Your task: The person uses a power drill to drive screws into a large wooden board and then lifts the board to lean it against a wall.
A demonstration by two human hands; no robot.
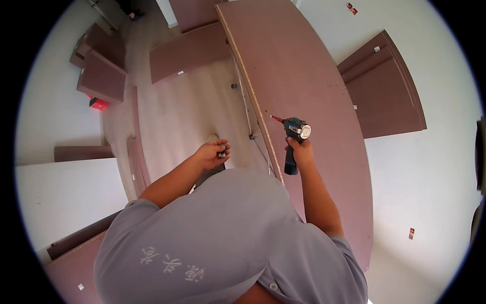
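The left hand (211, 153) has room ahead, but the long panel (309, 76) (raised) bars low rightward passage.

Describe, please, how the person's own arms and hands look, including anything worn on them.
The left hand and right hand have no gloves. Short, plain grey sleeves leave the forearms uncovered, and no watch or bracelet shows. The sleeves belong to a grey shirt with pale lettering and a button.

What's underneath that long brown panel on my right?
Parts of a thin metal stand and the pale floor show past the left edge of the panel; whatever lies farther beneath is covered.
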